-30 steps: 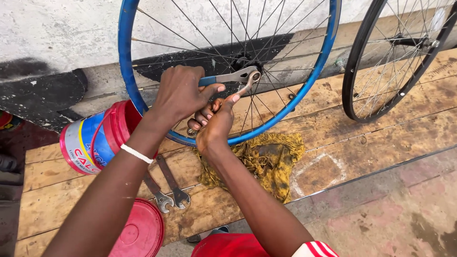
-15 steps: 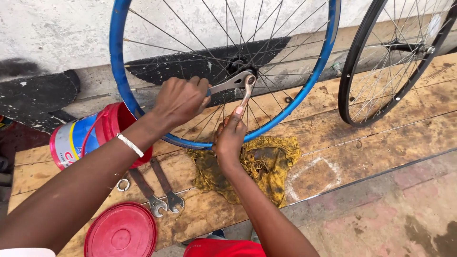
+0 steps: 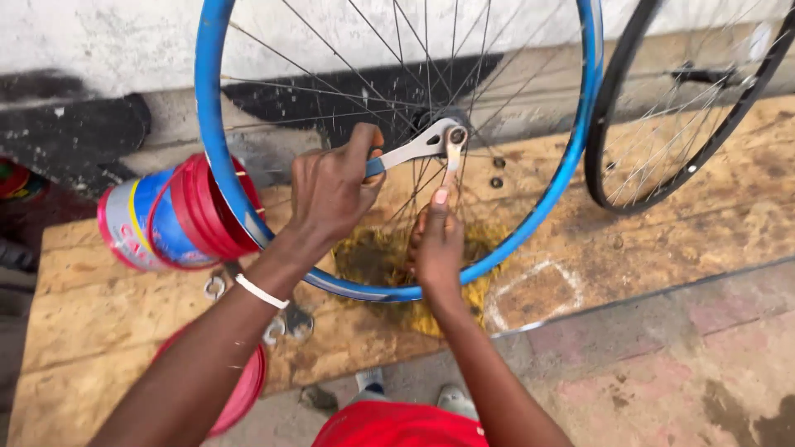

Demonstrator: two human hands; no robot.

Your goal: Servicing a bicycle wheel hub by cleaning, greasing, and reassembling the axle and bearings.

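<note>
A blue-rimmed bicycle wheel (image 3: 212, 157) stands upright on a wooden board against the wall. My left hand (image 3: 331, 186) grips the handle of a flat metal wrench (image 3: 414, 147) whose head sits on the hub axle (image 3: 455, 135). My right hand (image 3: 437, 240) reaches through the spokes below the hub and holds a second, thin wrench (image 3: 451, 165) that points up to the same axle. A white band circles my left wrist.
A red and blue tin (image 3: 166, 219) lies on its side to the left, its red lid (image 3: 240, 389) on the floor nearer me. Spare wrenches (image 3: 286, 323) lie on the board. A yellow rag (image 3: 389, 265) sits under the wheel. A black-rimmed wheel (image 3: 679, 99) leans at right.
The view has closed in on the hub. My left hand has swung its wrench handle lower and leftward, and my right hand has shifted to below the hub with its wrench upright.
</note>
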